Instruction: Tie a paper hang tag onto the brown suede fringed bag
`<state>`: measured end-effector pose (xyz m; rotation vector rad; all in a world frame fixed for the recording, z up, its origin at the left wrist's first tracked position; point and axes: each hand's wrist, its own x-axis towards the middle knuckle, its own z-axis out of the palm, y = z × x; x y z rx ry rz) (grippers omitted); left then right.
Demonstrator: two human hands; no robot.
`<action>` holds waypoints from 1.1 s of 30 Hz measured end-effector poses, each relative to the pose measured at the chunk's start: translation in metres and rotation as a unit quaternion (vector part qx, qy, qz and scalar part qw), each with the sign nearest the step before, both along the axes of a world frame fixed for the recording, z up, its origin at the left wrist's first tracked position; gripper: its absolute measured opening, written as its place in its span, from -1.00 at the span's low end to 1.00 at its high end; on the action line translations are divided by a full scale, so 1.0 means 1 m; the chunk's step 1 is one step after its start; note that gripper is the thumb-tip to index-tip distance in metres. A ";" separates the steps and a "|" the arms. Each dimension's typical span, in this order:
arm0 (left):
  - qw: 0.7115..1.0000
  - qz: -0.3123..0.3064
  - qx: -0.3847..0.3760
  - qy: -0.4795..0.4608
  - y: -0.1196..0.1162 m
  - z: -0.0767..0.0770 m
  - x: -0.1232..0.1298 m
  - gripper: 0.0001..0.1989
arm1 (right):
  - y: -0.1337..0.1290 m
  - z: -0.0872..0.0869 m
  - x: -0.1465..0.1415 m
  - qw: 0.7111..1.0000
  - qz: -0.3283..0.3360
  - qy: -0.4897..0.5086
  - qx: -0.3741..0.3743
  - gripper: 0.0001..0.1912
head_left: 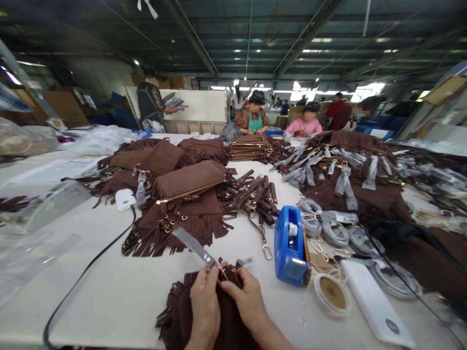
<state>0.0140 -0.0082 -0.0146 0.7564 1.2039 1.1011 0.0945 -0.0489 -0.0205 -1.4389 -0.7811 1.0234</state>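
At the table's near edge lies a dark brown fringed suede bag (182, 311), with both hands at its top. My left hand (206, 304) is closed, thumb and fingers pinching near a gold-coloured fitting and the end of a plastic-wrapped strap (193, 245). That strap sticks up and to the left from the fingers. Opposite it, my right hand (248, 301) grips the bag's upper part, its thumb reaching toward the left fingertips. A short bit of clear plastic (246, 261) shows beyond the right fingers. The exact point of contact is partly hidden by the fingers.
A blue tape dispenser (290, 248) stands to the right, near a round tub (331, 294) and a white power bank (375, 301). Brown bags (189, 180), loose straps (257, 194) and coiled wrapped straps (335, 233) lie beyond. A black cable (95, 262) crosses the left. Co-workers sit across the table.
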 end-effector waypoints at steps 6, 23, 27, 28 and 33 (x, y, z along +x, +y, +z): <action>0.998 0.029 0.029 -0.055 0.037 0.002 -0.011 -0.71 | -0.040 -0.015 0.015 0.991 0.128 0.014 -0.047 -0.56; 0.976 -0.092 0.168 0.103 0.046 0.104 -0.069 -0.51 | -0.005 0.106 0.028 0.914 0.190 -0.353 0.067 -0.88; 0.992 0.043 0.115 0.011 0.058 0.087 -0.081 -0.57 | -0.006 0.090 0.047 0.884 0.228 -0.407 -0.006 -0.61; 0.993 0.065 0.101 0.003 0.062 0.081 -0.085 -0.58 | -0.006 0.082 0.051 0.882 0.230 -0.410 -0.025 -0.65; 0.983 0.120 0.113 0.077 0.085 0.065 -0.100 -0.61 | 0.005 0.066 0.064 0.874 0.224 -0.429 -0.048 -0.90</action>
